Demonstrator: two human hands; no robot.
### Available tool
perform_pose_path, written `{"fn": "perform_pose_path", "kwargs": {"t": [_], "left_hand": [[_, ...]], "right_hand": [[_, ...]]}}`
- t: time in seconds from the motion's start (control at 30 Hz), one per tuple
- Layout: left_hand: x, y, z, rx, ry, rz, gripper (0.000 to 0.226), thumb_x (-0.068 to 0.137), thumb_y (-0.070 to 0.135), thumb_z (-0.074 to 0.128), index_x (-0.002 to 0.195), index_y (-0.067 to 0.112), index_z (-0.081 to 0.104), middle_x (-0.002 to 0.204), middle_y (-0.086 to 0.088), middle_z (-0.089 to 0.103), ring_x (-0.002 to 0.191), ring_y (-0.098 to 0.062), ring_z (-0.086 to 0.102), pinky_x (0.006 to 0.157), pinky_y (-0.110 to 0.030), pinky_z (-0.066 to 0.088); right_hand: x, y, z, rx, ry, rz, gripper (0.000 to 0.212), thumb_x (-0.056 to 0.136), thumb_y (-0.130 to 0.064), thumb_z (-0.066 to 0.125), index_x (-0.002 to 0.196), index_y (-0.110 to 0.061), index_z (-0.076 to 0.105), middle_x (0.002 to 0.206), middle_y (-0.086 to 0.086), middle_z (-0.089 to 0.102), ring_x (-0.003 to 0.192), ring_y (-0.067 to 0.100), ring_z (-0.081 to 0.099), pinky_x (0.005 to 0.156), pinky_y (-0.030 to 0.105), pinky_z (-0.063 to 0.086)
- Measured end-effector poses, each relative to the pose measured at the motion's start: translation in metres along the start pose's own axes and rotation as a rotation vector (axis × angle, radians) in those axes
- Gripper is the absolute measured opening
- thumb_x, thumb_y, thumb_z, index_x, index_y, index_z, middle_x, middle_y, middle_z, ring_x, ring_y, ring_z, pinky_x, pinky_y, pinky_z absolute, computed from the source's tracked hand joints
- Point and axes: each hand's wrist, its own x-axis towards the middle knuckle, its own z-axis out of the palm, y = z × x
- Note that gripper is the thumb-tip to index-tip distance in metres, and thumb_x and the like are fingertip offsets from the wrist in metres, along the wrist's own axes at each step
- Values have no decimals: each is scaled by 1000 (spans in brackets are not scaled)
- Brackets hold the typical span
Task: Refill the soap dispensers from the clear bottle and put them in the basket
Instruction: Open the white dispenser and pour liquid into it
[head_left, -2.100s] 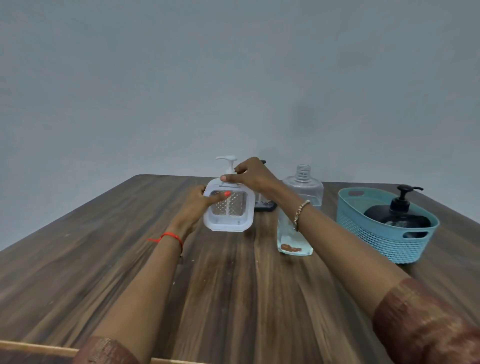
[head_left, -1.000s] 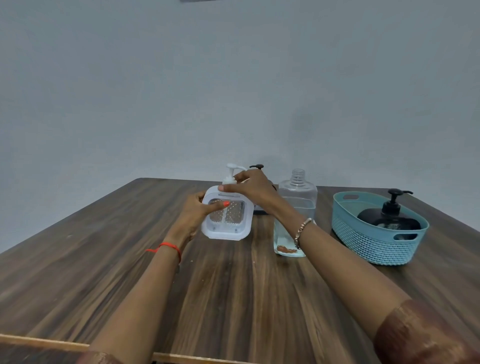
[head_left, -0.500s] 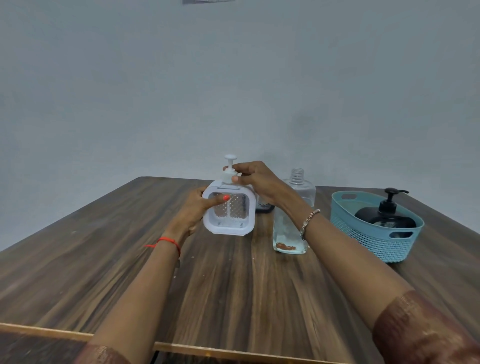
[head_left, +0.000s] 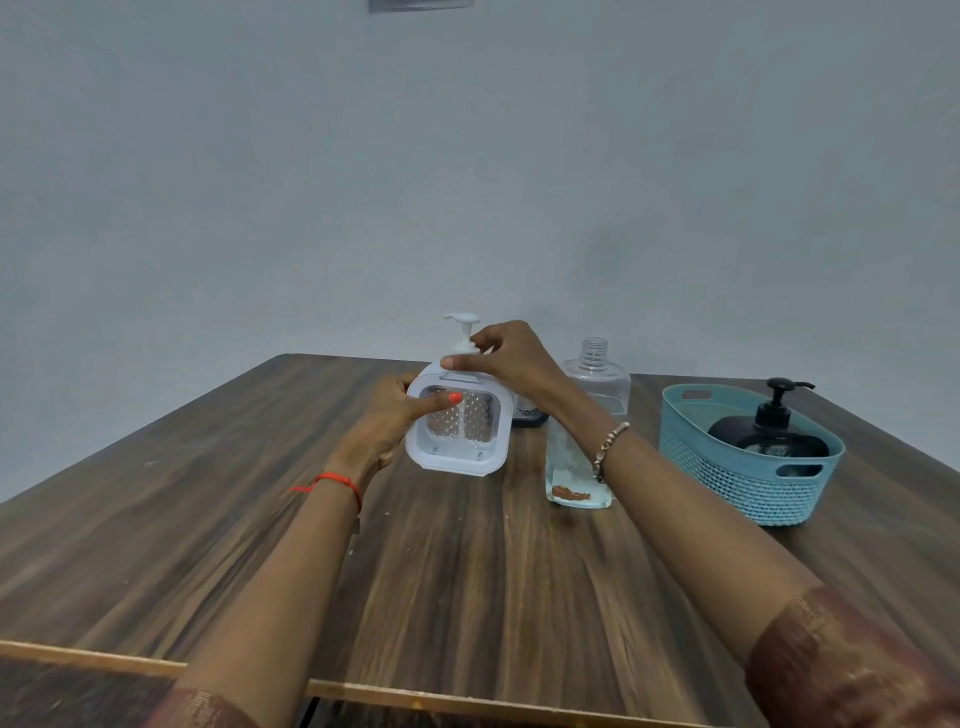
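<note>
A white square soap dispenser with a clear dimpled window is held just above the wooden table. My left hand grips its left side, thumb across the window. My right hand pinches the collar at the base of the white pump head, which stands tall above the body. The clear bottle, uncapped and holding a little liquid, stands to the right, partly behind my right forearm. A black pump dispenser lies in the teal basket at the right.
A dark object sits behind the white dispenser, mostly hidden. The table's near edge runs along the bottom, and a plain grey wall stands behind the table.
The pump head has turned under my right hand's fingers and now stands higher above the white dispenser. My left hand keeps its grip on the body.
</note>
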Motion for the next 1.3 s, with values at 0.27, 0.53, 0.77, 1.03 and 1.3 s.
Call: {"fn": "perform_pose_path", "kwargs": {"t": [0.27,0.53,0.77,1.03,1.3], "left_hand": [[-5,-7,-7,-7,29,-35,39,57,15,82,92,4,69,84,-10,73,79,-27,66,76,-35,57],[-5,-21,-26,-113,412,-46,20,72,6,77,89,8,67,85,-8,69,73,-21,65,68,-32,57],[-3,-18,-17,-133,393,-56,29,70,9,79,96,5,67,95,-14,69,87,-30,66,82,-42,55],[3,-18,10,-122,327,-37,28,72,9,77,99,6,67,96,-13,70,87,-30,66,81,-43,55],[6,-14,37,-172,178,15,11,84,3,62,87,12,68,74,3,74,73,-16,67,76,-33,56]], "right_hand": [[-1,-14,-25,441,165,5,28,78,-3,69,106,3,67,116,10,66,79,7,56,65,24,40],[-44,28,-8,116,323,-348,29,68,1,78,94,-4,66,97,7,64,88,13,62,70,18,51],[-95,104,39,-774,-262,-600,26,82,4,54,106,-4,59,110,12,55,101,26,54,76,39,51],[-104,93,10,-664,19,-608,42,70,11,48,109,0,62,104,16,63,99,23,57,74,29,50],[-83,86,-55,63,690,-32,73,69,-16,81,126,-13,35,119,-2,39,108,9,41,93,22,39]]}}
